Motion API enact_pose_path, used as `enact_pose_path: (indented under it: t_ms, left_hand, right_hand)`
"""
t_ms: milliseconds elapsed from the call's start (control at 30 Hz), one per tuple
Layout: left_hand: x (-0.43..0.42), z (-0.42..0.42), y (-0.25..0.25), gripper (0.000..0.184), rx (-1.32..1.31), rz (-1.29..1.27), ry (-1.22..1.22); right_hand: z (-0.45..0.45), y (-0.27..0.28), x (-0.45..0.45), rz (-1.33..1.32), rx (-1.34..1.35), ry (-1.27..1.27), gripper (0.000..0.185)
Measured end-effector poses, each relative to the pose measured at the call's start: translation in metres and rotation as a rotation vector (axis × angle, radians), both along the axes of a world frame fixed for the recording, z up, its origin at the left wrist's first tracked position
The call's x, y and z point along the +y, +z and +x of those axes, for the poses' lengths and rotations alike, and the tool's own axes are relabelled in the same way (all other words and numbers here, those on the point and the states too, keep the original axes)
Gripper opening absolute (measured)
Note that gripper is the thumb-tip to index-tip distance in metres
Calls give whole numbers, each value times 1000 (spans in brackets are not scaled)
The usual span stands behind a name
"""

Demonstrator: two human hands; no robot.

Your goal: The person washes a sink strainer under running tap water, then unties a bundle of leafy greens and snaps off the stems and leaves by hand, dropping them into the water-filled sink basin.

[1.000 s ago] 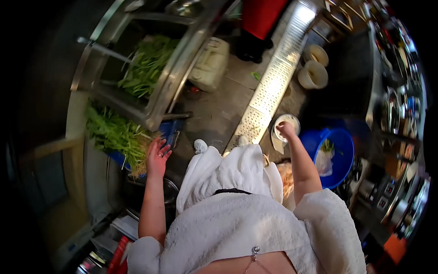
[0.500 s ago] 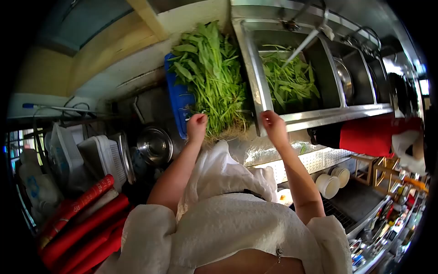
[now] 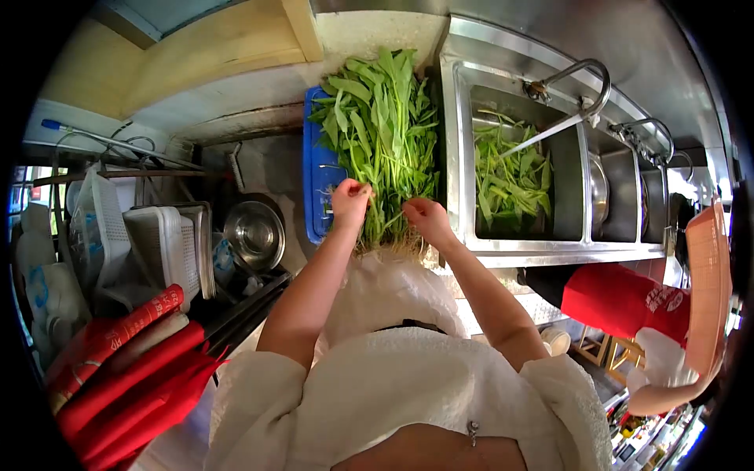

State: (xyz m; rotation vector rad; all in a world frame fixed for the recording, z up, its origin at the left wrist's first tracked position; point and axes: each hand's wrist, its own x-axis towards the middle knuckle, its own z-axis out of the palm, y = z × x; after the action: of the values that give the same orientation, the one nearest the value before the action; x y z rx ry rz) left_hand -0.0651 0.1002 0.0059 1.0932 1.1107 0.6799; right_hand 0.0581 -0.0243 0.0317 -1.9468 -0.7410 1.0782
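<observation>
A thick heap of long-stemmed leafy greens (image 3: 385,118), roots toward me, fills a blue plastic crate (image 3: 312,188). At the heap's left side, my left hand (image 3: 351,204) is closed in a pinch on the stems. My right hand (image 3: 428,220) has its fingers curled together on the stems low at the right side, just above the roots. What exactly lies between the fingertips is small and partly hidden. More loose greens (image 3: 514,180) lie in the nearest basin of the steel sink (image 3: 459,157), right of the crate.
A faucet (image 3: 577,71) with a pale hose hangs over the basin. On the left stand a steel bowl (image 3: 255,235), white plastic baskets (image 3: 161,243) and red rolled material (image 3: 126,337). At right, a person in a red apron (image 3: 620,302) holds an orange-pink tray (image 3: 704,290).
My right hand has moved left from the sink's edge onto the stems in the crate. My left hand has shifted slightly right onto the stems. The person at right has come closer with a tray.
</observation>
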Motion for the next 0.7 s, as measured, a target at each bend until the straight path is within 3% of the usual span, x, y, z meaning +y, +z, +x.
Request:
enact_pose_path:
  t_ms: [33,100,167,267,333,400,533,600,667,700]
  left_hand:
    - [0,3,9,9,3,8,5]
    - [0,13,29,7,-3,161,-123]
    - [-3,24,46,8,-33,134,-207]
    - [-10,34,81,10,-61,102,-265]
    - [-18,34,101,12,-89,86,-276]
    - [-25,22,111,16,-17,-98,-617]
    - [-26,14,117,16,131,-24,-734]
    - [-23,11,111,15,108,321,-713]
    - [-13,7,99,14,164,394,-714]
    - [-9,5,100,14,169,415,-727]
  right_hand:
    - [2,11,10,40,235,9,32]
    - [3,41,23,51,353,61,28]
    - [13,50,29,72,546,157,27]
    - [21,65,23,246,659,50,22]
    - [26,77,15,286,643,19,20]
    - [31,77,5,462,663,-114,18]
    - [23,84,-8,507,515,-162,18]
    - [24,83,-18,327,307,-133,18]
    - [24,101,-31,222,-475,-123,17]
    - [33,106,-37,316,-791,-156,18]
